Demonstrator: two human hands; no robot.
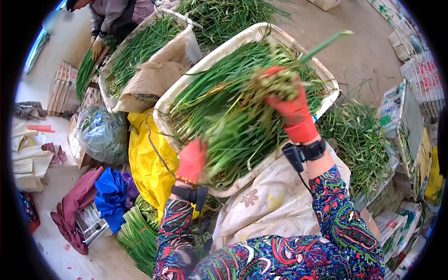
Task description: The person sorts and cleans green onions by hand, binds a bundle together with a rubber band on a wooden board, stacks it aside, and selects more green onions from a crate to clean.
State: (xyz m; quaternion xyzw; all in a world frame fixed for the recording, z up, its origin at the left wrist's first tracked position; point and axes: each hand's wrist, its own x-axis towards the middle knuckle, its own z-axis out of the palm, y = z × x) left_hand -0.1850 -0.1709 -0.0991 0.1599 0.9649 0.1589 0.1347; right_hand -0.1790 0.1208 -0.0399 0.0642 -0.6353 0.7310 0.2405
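Note:
My right hand (290, 109), in a red glove, is closed round a bunch of chives (277, 86) above a white plastic crate (329, 77). The pale stem ends show at the fist, and the green leaves trail down to the left, smeared by motion. One thicker green stalk (322, 46) sticks up to the right behind the fist. At the crate's near left rim is my left hand (190, 158), also in a red glove, beside the hanging leaf ends. Its fingers are blurred and partly hidden. More loose chives (210, 98) fill the crate.
A co-worker's gloved hands (97, 46) handle chives at a second crate (109, 100). Tied chive bundles (137, 238) lie at lower left, near a stool draped with blue cloth (111, 196). A yellow sack (149, 163) hangs beside my crate. Leaf scraps (357, 140) heap at right.

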